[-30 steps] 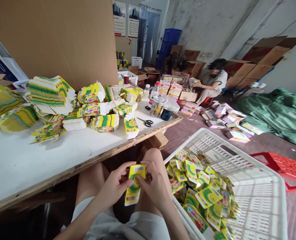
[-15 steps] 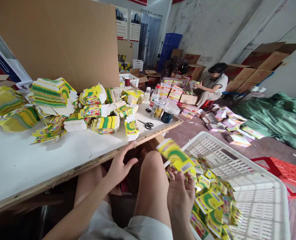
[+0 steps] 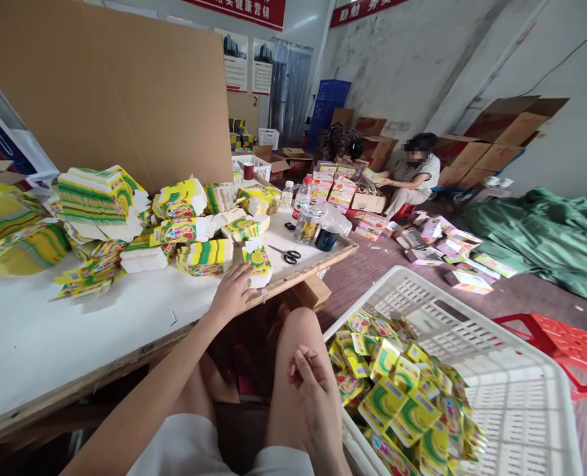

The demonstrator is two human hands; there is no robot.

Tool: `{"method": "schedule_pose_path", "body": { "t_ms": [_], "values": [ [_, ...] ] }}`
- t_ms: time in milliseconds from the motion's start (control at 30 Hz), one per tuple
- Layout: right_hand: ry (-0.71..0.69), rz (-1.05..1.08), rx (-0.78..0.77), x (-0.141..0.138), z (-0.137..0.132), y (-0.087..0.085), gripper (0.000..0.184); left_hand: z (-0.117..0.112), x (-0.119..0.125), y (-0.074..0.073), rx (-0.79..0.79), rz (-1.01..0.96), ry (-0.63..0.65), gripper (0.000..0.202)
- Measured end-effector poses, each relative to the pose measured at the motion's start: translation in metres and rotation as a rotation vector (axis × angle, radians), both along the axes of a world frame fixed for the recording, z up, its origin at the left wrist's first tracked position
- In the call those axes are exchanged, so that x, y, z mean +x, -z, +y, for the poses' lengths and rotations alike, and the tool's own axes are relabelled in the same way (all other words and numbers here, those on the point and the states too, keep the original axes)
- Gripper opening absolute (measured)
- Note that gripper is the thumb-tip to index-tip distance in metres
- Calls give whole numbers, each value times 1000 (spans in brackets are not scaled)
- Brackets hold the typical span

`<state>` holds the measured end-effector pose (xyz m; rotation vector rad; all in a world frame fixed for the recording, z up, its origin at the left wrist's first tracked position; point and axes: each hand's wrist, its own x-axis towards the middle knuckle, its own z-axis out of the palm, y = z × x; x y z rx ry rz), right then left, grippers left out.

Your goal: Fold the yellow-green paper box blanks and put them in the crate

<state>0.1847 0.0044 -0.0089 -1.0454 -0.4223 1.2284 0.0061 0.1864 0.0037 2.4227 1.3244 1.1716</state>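
Note:
My left hand [image 3: 231, 291] reaches over the table's front edge, fingers stretched out. Its fingertips are at the left side of a small yellow-green carton bundle [image 3: 258, 266]; I cannot tell whether it grips any of it. My right hand [image 3: 312, 378] is above my right knee, its fingers curled in with nothing visible in them. Beside that hand, a white plastic basket [image 3: 516, 370] holds a heap of yellow-green cartons [image 3: 390, 396]. More bundles of flat, unfilled-looking yellow-green cartons [image 3: 204, 256] lie across the white table [image 3: 125, 330].
Black-handled scissors [image 3: 289, 256], a dark mug [image 3: 326, 238], a clear jar [image 3: 307, 228] and a red-capped bottle [image 3: 302, 197] stand or lie by the table's right corner. A red stool [image 3: 566, 350] is beyond the basket. Two people work among pink boxes [image 3: 343, 190] at the back.
The carton in my right hand has been let go over the basket, and that hand has moved left to my knee. My left hand has moved up to the carton bundle.

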Motion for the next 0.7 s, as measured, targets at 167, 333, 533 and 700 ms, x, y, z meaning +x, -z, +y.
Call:
{"method": "schedule_pose_path", "body": {
  "t_ms": [167, 333, 533, 700],
  "values": [
    [-37, 8, -15, -12, 0, 0, 34, -5, -1, -2, 143, -18, 13, 26],
    [-23, 32, -25, -14, 1, -12, 42, -74, -8, -3, 361, -82, 103, 30],
    [-122, -11, -13, -7, 6, -22, 26, -156, -24, 8, 401, 185, 466, 38],
    [-76, -31, 18, -11, 2, -11, 29, -170, -25, 16, 79, -197, 379, 54]
  ]
}}
